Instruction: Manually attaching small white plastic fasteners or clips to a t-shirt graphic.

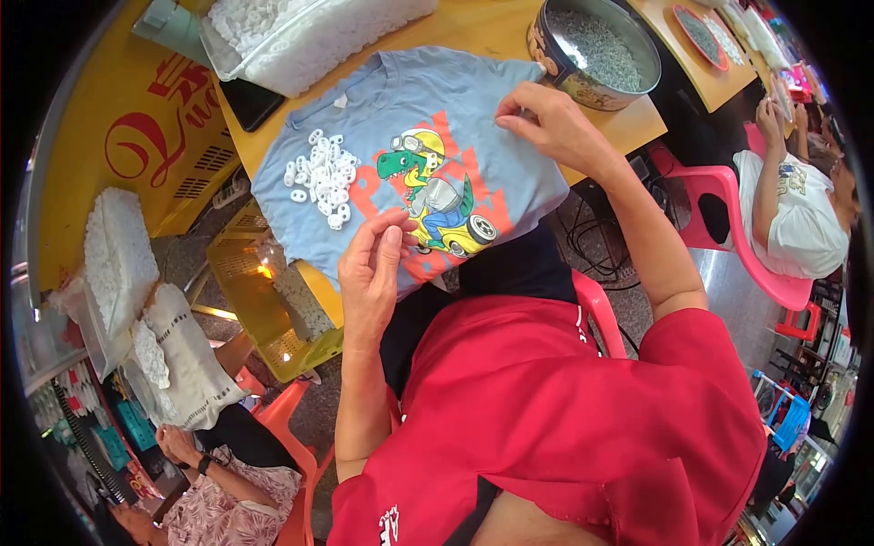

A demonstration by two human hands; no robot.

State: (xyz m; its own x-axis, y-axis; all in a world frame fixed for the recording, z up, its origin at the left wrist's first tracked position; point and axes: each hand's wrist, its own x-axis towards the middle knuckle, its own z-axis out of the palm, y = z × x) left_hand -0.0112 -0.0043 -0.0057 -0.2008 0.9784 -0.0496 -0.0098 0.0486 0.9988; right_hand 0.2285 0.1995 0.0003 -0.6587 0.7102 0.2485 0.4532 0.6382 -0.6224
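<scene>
A light blue T-shirt [319, 118] with a cartoon dinosaur print lies spread over the table in front of me. On its left part sits a loose pile of small white plastic pieces [323, 177], each with holes. My left hand [371, 259] is raised over the shirt's near edge, right of the pile, thumb and fingertips drawn together. My right hand [551, 123] hovers at the shirt's right side, close to the tin, its thumb and fingers curled into a pinch. Anything small inside either pinch is too tiny to make out.
A round tin [592, 100] of small metal parts stands at the back right. A clear tub [319, 45] full of white pieces is at the back left, beside a dark phone [248, 105]. A yellow crate [264, 318] stands low on the left. Other people sit on both sides.
</scene>
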